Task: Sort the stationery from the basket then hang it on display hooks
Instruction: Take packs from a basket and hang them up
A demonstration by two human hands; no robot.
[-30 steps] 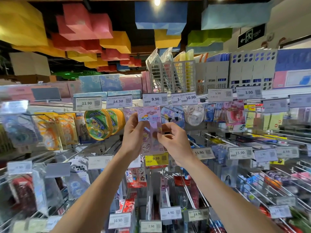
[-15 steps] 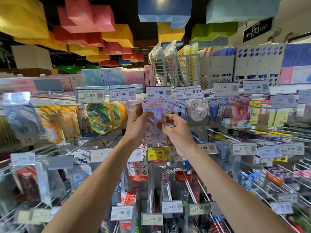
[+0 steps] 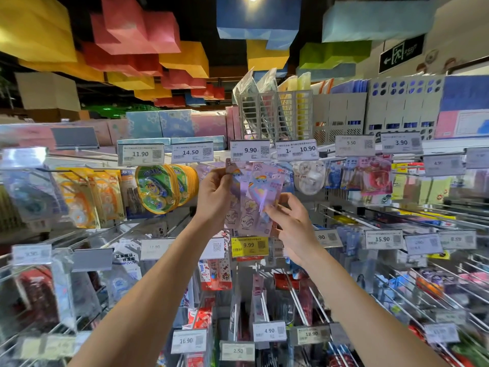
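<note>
Head view: both arms reach up to the top row of a wire display rack crowded with hanging goods. The left hand point(image 3: 214, 197) has its thumb and fingers curled round the left edge of the rear pack point(image 3: 232, 207), a flat lilac-and-pink card in clear wrap with small cartoon cloud shapes printed low on it. The right hand point(image 3: 293, 226) pinches the lower right edge of the front pack point(image 3: 262, 194) between thumb and fingertips. Its other fingers are loosely bent.

The front pack is the same pastel kind, glossy and catching the light, with a rainbow-maned cartoon pony near the top. It tilts slightly to the right and overlaps the rear pack. Both packs sit just under the 9.90 price tag point(image 3: 250, 150). Their top edges reach that tag, and it cannot be told whether they are on a hook.

Below them hangs the yellow 9.99 tag point(image 3: 248, 245). The green round packs point(image 3: 156, 189) hang to the left of the left hand, and a white round item point(image 3: 308, 177) hangs to the right of the front pack
</note>
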